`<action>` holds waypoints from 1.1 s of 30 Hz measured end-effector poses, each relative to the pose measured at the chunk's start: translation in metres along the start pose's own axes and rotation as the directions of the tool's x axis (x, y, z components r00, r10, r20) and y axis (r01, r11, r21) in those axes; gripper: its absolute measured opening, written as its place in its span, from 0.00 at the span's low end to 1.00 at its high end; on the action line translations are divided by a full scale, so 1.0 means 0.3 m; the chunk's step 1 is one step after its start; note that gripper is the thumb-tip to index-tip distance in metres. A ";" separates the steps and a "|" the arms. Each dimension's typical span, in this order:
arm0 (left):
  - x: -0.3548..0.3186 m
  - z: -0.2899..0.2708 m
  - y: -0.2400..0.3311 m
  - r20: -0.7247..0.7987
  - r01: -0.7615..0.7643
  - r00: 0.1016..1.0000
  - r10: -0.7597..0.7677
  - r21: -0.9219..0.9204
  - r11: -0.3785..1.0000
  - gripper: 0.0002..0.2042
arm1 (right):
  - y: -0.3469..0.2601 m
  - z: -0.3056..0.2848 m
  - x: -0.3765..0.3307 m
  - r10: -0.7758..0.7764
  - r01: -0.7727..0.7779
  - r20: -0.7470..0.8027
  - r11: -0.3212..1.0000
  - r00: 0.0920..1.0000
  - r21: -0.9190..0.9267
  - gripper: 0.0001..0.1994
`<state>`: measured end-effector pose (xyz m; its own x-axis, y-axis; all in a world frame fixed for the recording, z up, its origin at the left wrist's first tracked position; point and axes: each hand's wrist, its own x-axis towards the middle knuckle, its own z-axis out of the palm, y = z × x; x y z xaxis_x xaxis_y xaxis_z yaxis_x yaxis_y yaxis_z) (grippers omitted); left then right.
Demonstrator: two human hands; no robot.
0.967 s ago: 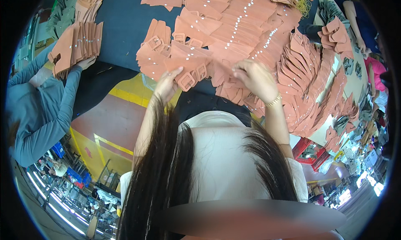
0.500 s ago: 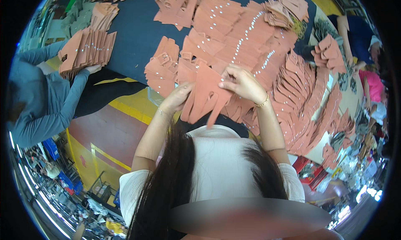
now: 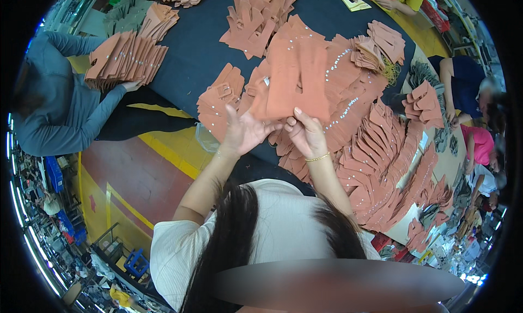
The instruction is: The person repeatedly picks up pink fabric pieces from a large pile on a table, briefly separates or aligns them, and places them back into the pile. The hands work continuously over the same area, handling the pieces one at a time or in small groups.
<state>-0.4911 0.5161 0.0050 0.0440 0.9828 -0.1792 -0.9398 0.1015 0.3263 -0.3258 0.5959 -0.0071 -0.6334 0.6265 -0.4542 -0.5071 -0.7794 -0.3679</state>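
Note:
A flat salmon-coloured cut piece [image 3: 280, 98], leather or felt by its look, is held up before me with a long slot through it. My right hand [image 3: 306, 130] pinches its near edge between thumb and fingers. My left hand [image 3: 242, 132] is open, thumb raised and fingers stretched toward my right fingertips, near the piece's lower left corner. Behind the held piece lie overlapping rows of similar pieces [image 3: 340, 76] with small white marks. Left of it, a stack of strapped pieces with a buckle [image 3: 218, 98] rests at the table edge.
The dark table [image 3: 201, 38] carries more stacks, including a salmon pile [image 3: 256, 24] at the back. On the left a person in a grey-blue sleeve [image 3: 95, 117] holds a fanned stack [image 3: 128, 59]. Fanned rows [image 3: 376, 155] fill the right side. Other people stand at the far and right edges.
The held piece has been turned and lifted, its slot now pointing away from me. My left hand has let go and opened; my right hand has shifted to the near edge.

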 end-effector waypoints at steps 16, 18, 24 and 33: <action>0.146 -0.034 -0.035 -0.612 0.157 0.775 0.159 0.430 0.889 0.06 | 0.203 0.010 0.095 0.102 -0.093 -0.113 0.992 0.988 0.083 0.08; 0.188 -0.038 -0.009 -0.486 0.113 0.843 0.232 0.580 0.806 0.10 | 0.185 -0.004 0.073 0.114 -0.110 -0.097 0.993 0.989 0.044 0.11; 0.378 -0.038 0.087 -0.192 0.078 0.978 0.077 0.686 0.724 0.18 | 0.197 -0.104 -0.043 -0.122 0.119 -0.233 0.993 0.965 -0.028 0.11; 0.480 0.085 0.029 -0.038 0.032 0.999 -0.011 0.623 0.782 0.15 | 0.254 -0.234 -0.109 -0.264 0.284 -0.353 0.959 0.898 0.007 0.06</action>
<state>-0.4843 0.6623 0.0056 0.0409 0.9750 -0.2182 -0.5222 0.2070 0.8273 -0.3026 0.5161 -0.0772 -0.2285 0.7688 -0.5973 -0.6702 -0.5692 -0.4763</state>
